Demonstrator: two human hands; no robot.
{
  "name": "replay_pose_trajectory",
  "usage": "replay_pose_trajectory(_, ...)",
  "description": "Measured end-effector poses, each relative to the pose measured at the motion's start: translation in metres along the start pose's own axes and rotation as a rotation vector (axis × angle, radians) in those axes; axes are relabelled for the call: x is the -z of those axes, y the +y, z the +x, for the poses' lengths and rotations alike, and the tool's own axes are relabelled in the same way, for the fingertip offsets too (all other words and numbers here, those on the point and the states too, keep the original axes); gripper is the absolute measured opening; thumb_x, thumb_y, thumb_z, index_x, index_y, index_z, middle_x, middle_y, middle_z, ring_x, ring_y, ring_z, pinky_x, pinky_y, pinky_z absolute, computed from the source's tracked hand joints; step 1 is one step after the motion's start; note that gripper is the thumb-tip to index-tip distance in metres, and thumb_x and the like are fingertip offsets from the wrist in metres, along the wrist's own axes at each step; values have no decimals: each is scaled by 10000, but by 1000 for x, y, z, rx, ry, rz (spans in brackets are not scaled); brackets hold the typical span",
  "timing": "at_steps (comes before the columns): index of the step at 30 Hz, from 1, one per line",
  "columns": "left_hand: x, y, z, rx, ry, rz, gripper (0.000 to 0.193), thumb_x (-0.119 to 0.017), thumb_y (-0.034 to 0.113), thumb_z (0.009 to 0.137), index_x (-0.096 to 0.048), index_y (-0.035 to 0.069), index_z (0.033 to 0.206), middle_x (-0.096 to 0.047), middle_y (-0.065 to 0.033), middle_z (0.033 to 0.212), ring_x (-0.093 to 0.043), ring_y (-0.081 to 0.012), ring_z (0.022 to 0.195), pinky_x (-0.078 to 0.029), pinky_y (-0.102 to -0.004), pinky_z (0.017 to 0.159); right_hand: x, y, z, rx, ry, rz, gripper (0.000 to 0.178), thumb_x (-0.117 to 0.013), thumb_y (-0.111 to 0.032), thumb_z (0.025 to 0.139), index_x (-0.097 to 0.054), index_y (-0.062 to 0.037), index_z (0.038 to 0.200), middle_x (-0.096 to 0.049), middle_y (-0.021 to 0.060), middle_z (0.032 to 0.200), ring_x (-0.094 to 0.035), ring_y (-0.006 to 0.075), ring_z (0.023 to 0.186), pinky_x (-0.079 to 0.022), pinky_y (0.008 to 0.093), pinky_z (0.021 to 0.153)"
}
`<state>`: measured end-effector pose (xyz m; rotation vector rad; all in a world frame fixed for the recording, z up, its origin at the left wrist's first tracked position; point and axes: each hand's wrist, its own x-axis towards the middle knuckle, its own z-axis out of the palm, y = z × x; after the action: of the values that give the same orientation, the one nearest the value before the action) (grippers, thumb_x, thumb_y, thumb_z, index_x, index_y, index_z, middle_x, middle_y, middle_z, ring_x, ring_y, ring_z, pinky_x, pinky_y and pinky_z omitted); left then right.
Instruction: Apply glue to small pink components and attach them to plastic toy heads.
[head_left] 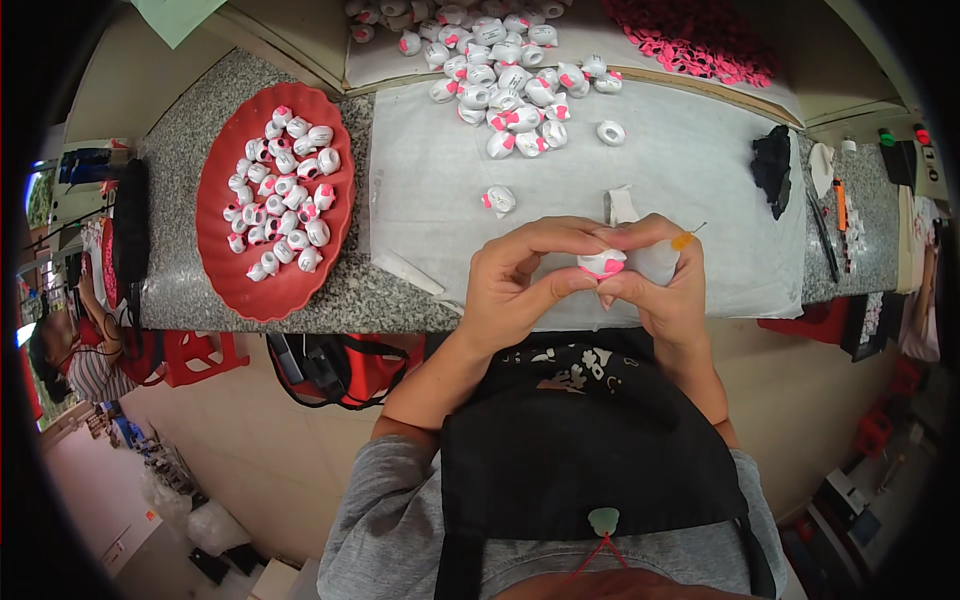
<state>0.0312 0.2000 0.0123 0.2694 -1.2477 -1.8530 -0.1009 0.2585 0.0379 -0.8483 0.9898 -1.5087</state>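
Between both hands, above the near edge of the white sheet, is a small white toy head (602,262) with a pink bow. The fingertips of my left hand (505,285) pinch it from the left. My right hand (668,300) presses on it from the right with thumb and finger. That hand also keeps a whitish squeeze bottle (655,262) with an orange needle tip against its palm. Just beyond my fingers lies a crumpled white scrap (622,204). A single toy head (498,201) rests on the sheet left of it.
A red scalloped tray (222,262) of toy heads stands at the left. Many more white heads (512,80) are heaped at the back, beside pink pieces (690,45). A black cloth (771,170), a dark pen-like tool (826,240) and an orange-handled tool (840,207) lie at right.
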Motion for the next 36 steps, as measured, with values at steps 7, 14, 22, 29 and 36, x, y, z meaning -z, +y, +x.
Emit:
replay_pose_trajectory(7, -4, 3, -2, -7, 64, 48, 198, -561, -19, 695, -532, -27, 891, -544, -139, 924, -510, -215, 900, -401, -302, 775, 1, 3, -2, -10, 8, -31, 285, -629, 57, 591, -504, 46, 846, -539, 152, 839, -531, 169, 562, -428, 247, 431)
replay_pose_trajectory(14, -6, 7, -1, 63, 95, 28, 192, -544, -22, 711, -531, -21, 902, -549, -125, 918, -516, -188, 883, -406, -278, 766, -1, -2, -1, -25, 24, -47, 265, -572, 57, 635, -494, 60, 888, -545, 153, 801, -526, 160, 540, -425, 247, 430)
replay_pose_trajectory(22, -6, 9, -4, -23, 130, 220, 201, -535, -32, 712, -530, -10, 911, -546, -114, 928, -527, -170, 842, -416, -269, 737, -3, 2, 1, -24, 19, -48, 260, -559, 59, 645, -507, 59, 900, -548, 122, 752, -514, 133, 542, -421, 231, 456)
replay_pose_trajectory(29, -3, 6, -3, -34, -34, 44, 255, -574, -25, 692, -489, -21, 933, -515, -146, 944, -503, -191, 878, -391, -300, 764, -5, -4, -9, -27, 45, 7, 240, -569, 52, 631, -501, 67, 861, -533, 121, 690, -523, 161, 531, -427, 239, 461)
replay_pose_trajectory(36, 8, 18, -7, -57, 136, 283, 224, -566, -22, 691, -499, 2, 903, -506, -144, 937, -491, -191, 858, -399, -277, 711, -21, 7, 7, -114, 48, -56, 251, -550, 14, 654, -496, 30, 899, -524, 85, 688, -482, 122, 518, -386, 199, 454)
